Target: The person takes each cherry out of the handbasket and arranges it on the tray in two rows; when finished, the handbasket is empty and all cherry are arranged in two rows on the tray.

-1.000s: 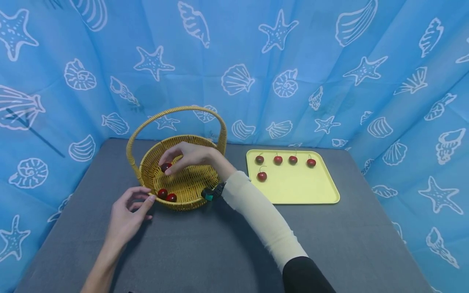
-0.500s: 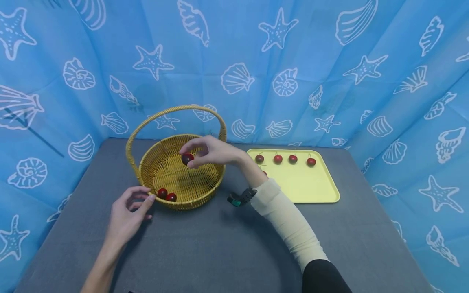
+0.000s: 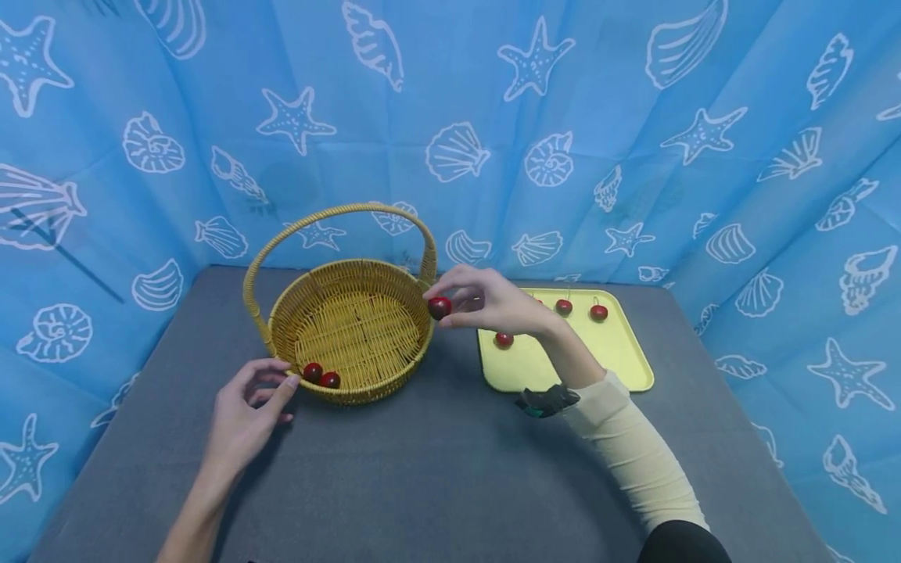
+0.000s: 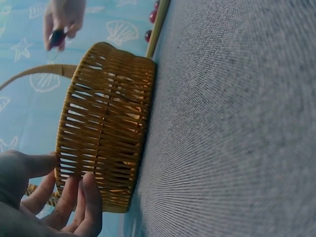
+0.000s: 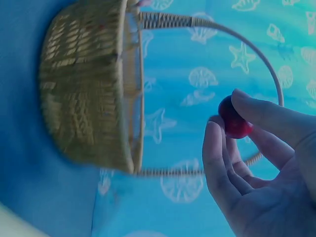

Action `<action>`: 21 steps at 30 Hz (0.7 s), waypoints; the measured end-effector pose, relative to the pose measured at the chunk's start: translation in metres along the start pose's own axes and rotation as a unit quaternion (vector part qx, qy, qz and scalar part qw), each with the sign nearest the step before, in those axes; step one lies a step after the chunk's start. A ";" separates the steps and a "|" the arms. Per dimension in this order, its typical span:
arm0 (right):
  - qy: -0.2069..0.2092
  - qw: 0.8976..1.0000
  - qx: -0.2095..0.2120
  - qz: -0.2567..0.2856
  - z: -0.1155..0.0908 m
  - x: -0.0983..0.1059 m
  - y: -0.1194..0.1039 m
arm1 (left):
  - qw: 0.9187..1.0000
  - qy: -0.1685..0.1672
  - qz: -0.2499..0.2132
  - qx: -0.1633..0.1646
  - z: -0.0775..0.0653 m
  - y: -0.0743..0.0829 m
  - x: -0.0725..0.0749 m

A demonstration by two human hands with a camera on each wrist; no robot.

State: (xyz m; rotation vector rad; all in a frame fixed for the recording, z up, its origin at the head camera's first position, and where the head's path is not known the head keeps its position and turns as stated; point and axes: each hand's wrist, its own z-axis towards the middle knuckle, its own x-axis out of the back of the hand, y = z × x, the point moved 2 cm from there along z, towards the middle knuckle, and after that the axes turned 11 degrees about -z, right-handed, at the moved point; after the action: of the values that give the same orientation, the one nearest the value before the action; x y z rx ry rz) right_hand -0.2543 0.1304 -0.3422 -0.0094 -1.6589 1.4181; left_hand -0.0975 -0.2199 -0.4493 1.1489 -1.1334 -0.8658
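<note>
A dark red cherry (image 3: 439, 307) is pinched between the thumb and fingers of my right hand (image 3: 493, 303), in the air between the basket and the tray. The right wrist view shows the same cherry (image 5: 234, 118) at the fingertips. My left hand (image 3: 249, 407) grips the near-left rim of the yellow wicker basket (image 3: 394, 383), thumb on one side and fingers on the other, as the left wrist view also shows. Two cherries (image 3: 321, 375) lie inside the basket by that rim. The basket stands upright with its handle (image 3: 338, 209) raised.
A pale yellow tray (image 3: 584, 360) lies right of the basket, partly behind my right hand and forearm. Several stemmed cherries (image 3: 598, 313) rest on it, some of them hidden. A blue curtain (image 3: 450, 78) with white shells surrounds the grey-covered table (image 3: 394, 485).
My right hand has carried the cherry rightward, from over the basket's inside to just past its right rim. My left hand stays on the rim and the basket has not moved.
</note>
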 end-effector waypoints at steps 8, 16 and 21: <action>0.036 0.996 -0.067 -0.045 -0.054 0.025 0.026 | 1.000 -0.002 -0.004 -0.003 0.000 0.001 0.000; 0.058 0.987 -0.140 -0.053 -0.092 0.035 0.058 | 1.000 -0.004 -0.004 0.002 0.000 -0.001 0.001; 0.069 0.981 -0.164 -0.074 -0.108 0.040 0.079 | 1.000 -0.002 -0.004 0.006 0.000 -0.001 0.001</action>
State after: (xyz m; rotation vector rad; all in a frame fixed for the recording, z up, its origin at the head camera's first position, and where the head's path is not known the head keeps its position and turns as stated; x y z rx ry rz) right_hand -0.2509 0.2617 -0.3891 -0.1653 -1.7225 0.9999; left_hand -0.0975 -0.2210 -0.4505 1.1632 -1.1403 -0.8695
